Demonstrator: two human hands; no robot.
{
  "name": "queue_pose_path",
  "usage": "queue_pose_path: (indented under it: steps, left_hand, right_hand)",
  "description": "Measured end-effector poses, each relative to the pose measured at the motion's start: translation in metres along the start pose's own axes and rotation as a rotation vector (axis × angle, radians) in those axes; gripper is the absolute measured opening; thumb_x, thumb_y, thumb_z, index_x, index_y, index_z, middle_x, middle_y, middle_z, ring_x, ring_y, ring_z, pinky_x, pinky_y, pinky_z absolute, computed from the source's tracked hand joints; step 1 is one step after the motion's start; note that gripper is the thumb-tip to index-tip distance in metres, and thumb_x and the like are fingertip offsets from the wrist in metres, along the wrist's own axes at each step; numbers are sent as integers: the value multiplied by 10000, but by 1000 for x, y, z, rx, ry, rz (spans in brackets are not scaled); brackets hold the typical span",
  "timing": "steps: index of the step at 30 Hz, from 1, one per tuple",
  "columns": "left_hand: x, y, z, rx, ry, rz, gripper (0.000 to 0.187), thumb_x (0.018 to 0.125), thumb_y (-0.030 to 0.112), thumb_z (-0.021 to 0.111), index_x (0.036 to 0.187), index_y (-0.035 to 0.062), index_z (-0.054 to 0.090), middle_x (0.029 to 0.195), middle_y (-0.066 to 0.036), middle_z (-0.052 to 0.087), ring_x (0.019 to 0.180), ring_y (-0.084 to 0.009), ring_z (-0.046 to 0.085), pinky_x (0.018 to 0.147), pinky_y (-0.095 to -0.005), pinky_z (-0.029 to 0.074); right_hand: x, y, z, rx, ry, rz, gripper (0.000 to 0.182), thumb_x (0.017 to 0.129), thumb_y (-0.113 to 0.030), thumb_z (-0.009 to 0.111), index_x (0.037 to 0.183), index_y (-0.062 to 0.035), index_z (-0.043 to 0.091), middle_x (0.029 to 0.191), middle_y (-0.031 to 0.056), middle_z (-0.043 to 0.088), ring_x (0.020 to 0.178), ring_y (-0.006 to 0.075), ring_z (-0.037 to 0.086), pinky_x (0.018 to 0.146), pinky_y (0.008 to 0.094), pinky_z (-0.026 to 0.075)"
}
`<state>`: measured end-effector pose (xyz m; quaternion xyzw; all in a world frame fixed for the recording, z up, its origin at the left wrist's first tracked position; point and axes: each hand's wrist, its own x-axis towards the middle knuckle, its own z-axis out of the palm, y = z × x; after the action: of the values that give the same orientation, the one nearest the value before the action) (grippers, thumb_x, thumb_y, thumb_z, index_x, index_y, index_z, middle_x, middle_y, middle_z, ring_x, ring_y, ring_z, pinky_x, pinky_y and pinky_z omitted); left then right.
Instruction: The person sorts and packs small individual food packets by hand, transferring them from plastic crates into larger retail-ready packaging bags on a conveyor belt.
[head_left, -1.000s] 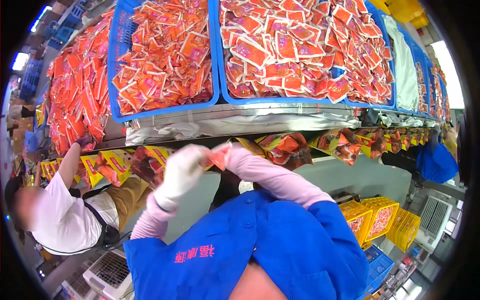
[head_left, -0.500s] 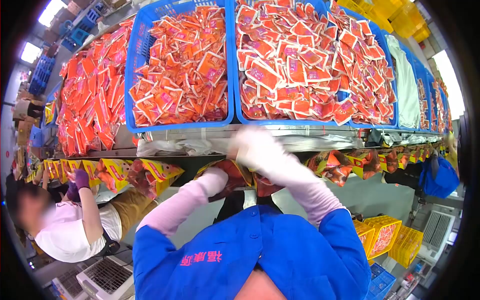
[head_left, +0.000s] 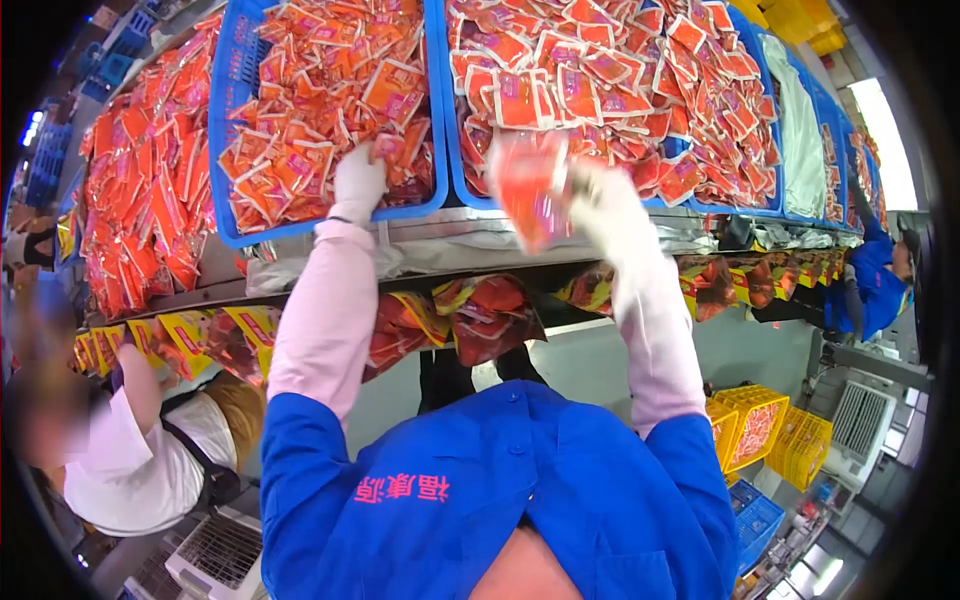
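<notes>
My left hand [head_left: 360, 183], in a white glove, reaches into the front of the left blue basket [head_left: 232, 135]. Its fingers are curled on a small orange-red sachet [head_left: 402, 150] among many others. In front of the right blue basket [head_left: 480, 203], my gloved right hand [head_left: 605, 210] grips a red sachet [head_left: 532, 190], smeared by motion. Below my hands, an open printed bag [head_left: 490, 318] with reddish contents hangs in the row along the table edge. Another such bag [head_left: 400, 330] is beside it, partly behind my left sleeve.
Loose red packets [head_left: 150, 190] are heaped left of the baskets. A co-worker in a white shirt [head_left: 135, 450] stands at the left, and one in blue [head_left: 872, 280] at the far right. Yellow crates [head_left: 800, 445] sit behind on the right, near a blue crate [head_left: 755, 525].
Both hands have risen from the hanging bags to the baskets. My left hand has gone into the left basket, and a red sachet now shows in my right hand.
</notes>
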<state>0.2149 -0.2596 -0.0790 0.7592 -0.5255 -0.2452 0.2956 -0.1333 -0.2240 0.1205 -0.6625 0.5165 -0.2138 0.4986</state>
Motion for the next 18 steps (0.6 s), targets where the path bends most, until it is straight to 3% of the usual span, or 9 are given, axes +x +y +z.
queue_pose_path:
  steps: [2, 4, 6, 8, 10, 12, 14, 16, 18]
  left_hand:
    - [-54, 64, -54, -202, 73, 114, 272, 936, 84, 562, 1181, 25, 664, 839, -137, 697, 768, -198, 704, 658, -345, 583]
    - [-102, 89, -89, -449, -80, 77, 246, 969, 46, 533, 1160, 22, 686, 804, -8, 631, 767, -80, 634, 646, -260, 573]
    - [-163, 126, -113, -506, -207, 136, 219, 915, -35, 536, 1076, -25, 685, 928, -26, 698, 812, -97, 623, 804, -257, 534]
    - [-210, 136, -113, -449, -370, 212, 264, 843, -96, 545, 1038, -9, 699, 985, -73, 711, 919, -146, 672, 834, -308, 535]
    - [-236, 128, -98, -214, -486, 398, 315, 782, -95, 597, 1060, 16, 697, 1013, -139, 707, 961, -274, 692, 848, -352, 534]
    - [-258, 117, -80, 62, -491, 369, 223, 797, -18, 614, 1000, 33, 690, 1000, -114, 696, 974, -303, 683, 842, -383, 541]
    - [-265, 101, -69, 198, -482, 398, 173, 807, 18, 609, 961, 38, 685, 991, -110, 689, 955, -301, 683, 817, -393, 548]
    - [-273, 86, -54, 325, -487, 418, 129, 817, 54, 604, 921, 43, 679, 981, -105, 681, 937, -300, 683, 793, -403, 555]
    - [-262, 83, -36, 748, -524, 469, 212, 814, 130, 626, 1008, 73, 688, 911, -84, 664, 876, -256, 664, 745, -387, 567]
  right_hand:
    - [-40, 9, 22, -187, -278, -145, 236, 946, -254, 623, 1027, -49, 708, 882, 124, 720, 784, 189, 691, 726, 345, 532]
    - [-42, 57, 75, -617, -408, -357, 178, 935, -180, 582, 954, -60, 712, 883, 107, 724, 804, 264, 704, 735, 375, 552]
    - [-44, 60, 125, -991, -557, -317, 201, 912, -130, 537, 978, -73, 718, 930, 126, 728, 860, 327, 703, 753, 423, 567]
    - [-24, 96, 204, -735, -446, -20, 276, 930, -360, 592, 961, -137, 752, 972, 106, 736, 912, 319, 703, 840, 470, 553]
    - [-16, 137, 228, -664, -606, 22, 261, 907, -302, 598, 997, -109, 749, 1033, 134, 729, 938, 316, 706, 824, 451, 563]
    - [-8, 138, 229, -599, -770, 65, 263, 883, -243, 604, 1032, -81, 747, 1095, 162, 721, 965, 313, 709, 809, 433, 572]
    - [5, 123, 219, -753, -458, 49, 309, 909, -330, 590, 958, -77, 760, 977, 156, 737, 912, 333, 711, 852, 477, 546]
    - [0, 70, 166, -837, -715, -135, 275, 874, -279, 607, 916, -54, 758, 899, 184, 723, 875, 366, 701, 836, 471, 543]
    - [-8, 47, 157, -808, -671, -196, 234, 841, -243, 631, 886, -52, 759, 865, 198, 710, 865, 382, 690, 804, 473, 543]
